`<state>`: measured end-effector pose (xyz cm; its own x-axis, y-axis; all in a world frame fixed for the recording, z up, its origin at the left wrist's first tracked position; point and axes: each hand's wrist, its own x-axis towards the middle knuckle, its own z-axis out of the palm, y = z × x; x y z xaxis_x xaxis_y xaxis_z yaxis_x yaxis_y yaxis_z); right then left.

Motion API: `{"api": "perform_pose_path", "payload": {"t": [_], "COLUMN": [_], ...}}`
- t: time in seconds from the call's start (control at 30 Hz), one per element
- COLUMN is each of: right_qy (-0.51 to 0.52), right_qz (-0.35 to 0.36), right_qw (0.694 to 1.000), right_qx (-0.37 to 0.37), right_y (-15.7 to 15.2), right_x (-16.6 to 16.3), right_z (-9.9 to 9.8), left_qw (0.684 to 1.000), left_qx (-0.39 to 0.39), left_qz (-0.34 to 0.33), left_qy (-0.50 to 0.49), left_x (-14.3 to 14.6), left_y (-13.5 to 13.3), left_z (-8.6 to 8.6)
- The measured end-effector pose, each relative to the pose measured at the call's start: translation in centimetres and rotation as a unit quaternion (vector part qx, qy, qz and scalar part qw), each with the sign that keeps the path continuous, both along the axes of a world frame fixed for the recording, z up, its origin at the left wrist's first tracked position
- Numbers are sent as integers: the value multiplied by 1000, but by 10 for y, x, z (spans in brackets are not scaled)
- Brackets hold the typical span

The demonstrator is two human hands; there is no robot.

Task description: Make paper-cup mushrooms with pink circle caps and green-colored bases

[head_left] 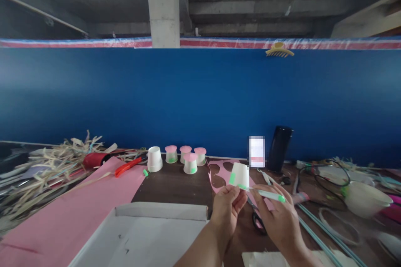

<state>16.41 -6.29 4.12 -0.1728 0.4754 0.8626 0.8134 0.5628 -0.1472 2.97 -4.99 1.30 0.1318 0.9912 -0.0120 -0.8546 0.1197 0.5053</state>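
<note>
My left hand [226, 210] is closed around the rim of a small white paper cup [239, 175], held upside down above the table, with a green patch on its left side. My right hand [276, 217] grips a green-and-white marker [266, 194] whose tip touches the cup's lower edge. Under my hands lie black scissors [257, 216] and a pink sheet with round holes cut out [219, 175].
Several upturned cups with pink tops [188, 158] and a plain white cup [154, 159] stand near the blue wall. A large pink sheet [59, 217], an open white box [140, 233], dry straw [40, 167], a red cutter [128, 167], a black bottle [278, 148] and a white bowl [363, 198] lie around.
</note>
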Motion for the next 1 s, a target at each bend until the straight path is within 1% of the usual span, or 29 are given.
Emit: {"api": "perform_pose_path", "payload": {"t": [0.13, 0.57, 1.0], "right_qy": [-1, 4, 3], "right_qz": [-8, 0, 2], "right_qw": [1000, 1000, 1000], "right_qx": [-8, 1, -8], "right_y": [-1, 0, -1], "right_x": [0, 2, -1], "right_z": [0, -2, -1], "left_qw": [1000, 1000, 1000], "left_qx": [0, 1, 3], "left_qz": [3, -1, -7], "left_qy": [-3, -12, 3], "left_x": [0, 0, 0], "left_y": [0, 1, 1], "left_z": [1, -2, -1]}}
